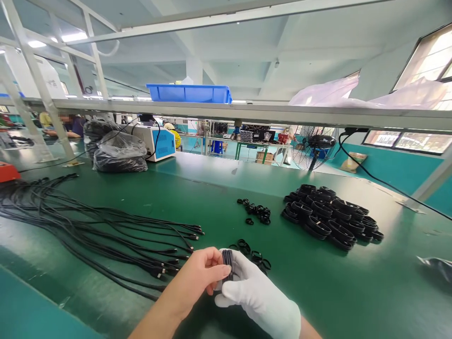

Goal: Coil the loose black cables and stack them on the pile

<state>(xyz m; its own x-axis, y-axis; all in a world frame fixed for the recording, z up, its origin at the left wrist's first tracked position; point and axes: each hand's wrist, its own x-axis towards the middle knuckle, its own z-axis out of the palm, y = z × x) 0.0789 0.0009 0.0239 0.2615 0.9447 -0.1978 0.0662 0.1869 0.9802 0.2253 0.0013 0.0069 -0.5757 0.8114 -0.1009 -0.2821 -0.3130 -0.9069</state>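
Between my two hands is a coiled black cable (228, 260), its loops pressed side by side. My bare left hand (206, 270) pinches the coil from the left with thumb and fingers. The white-gloved right hand (245, 282) wraps it from the right, its thumb below. Just beyond the glove lie several small black bands (256, 256), partly hidden by my fingers. Loose straight black cables (116, 226) spread over the table to the left, their plug ends close to my left hand.
The green table (212, 188) carries a heap of coiled cables (328, 214) at right and another cluster of small black bands (259, 212). Bagged goods (120, 148) and a blue-and-white machine (155, 141) stand back left. Overhead, a shelf (261, 112) holds a blue bin (190, 94).
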